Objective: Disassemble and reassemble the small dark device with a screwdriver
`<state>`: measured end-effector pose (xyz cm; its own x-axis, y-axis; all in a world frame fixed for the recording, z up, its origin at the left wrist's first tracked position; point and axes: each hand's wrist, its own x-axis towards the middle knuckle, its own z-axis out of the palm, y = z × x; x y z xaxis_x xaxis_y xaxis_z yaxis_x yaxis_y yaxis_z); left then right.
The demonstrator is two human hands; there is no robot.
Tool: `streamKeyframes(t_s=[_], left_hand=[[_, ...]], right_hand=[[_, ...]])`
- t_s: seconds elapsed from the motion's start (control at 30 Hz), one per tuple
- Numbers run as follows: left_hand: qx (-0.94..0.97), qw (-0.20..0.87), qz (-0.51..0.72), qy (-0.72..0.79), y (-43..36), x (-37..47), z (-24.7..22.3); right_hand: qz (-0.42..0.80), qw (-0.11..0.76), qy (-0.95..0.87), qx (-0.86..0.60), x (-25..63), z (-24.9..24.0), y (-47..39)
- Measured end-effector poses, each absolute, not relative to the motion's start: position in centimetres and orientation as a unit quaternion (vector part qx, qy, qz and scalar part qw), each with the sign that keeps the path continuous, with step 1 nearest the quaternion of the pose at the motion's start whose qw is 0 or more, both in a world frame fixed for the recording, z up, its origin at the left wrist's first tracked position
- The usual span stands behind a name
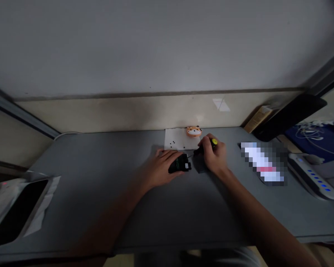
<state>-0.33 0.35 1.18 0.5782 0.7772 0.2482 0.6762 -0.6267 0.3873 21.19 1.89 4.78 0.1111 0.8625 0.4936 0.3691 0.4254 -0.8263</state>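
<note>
My left hand [165, 165] is closed around a small black electronic device [180, 164] with greenish markings and a little white label. It rests on the grey desk. From the right, my right hand [213, 154] grips a screwdriver [202, 149] with a black handle and a yellow-green end cap. Its thin shaft points left at the device's right end; whether the tip touches is too small to tell. Below the screwdriver lies a dark flat piece [200, 165], partly behind my right hand. Several tiny dark bits, like screws, sit on a white sheet [179, 134] just beyond the device.
An orange animal-face gadget [194, 131] sits at the sheet's back right corner. To the right are a pixelated phone-like object [263, 165], a grey-white unit with blue lights [314, 178], a box [258, 118] and a blue tray [320, 139]. A dark-screened tablet [19, 211] lies left.
</note>
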Motion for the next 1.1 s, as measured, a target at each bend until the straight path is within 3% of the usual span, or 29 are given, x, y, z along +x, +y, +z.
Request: streamKeyframes(t_s=[0.4,0.87,1.1], left_hand=[[0.873,0.123,0.212,0.421,0.5,-0.3,1.0],[0.879,0.101,0.219,0.411,0.4,-0.2,0.6],[0.881,0.100,0.216,0.409,0.3,-0.2,0.9]], right_hand=[[0.186,0.541,-0.668,-0.475,21.0,4.9,1.5],[0.247,0.415,-0.773,-0.413,19.0,7.5,2.9],[0.272,0.452,-0.742,-0.413,19.9,7.0,2.8]])
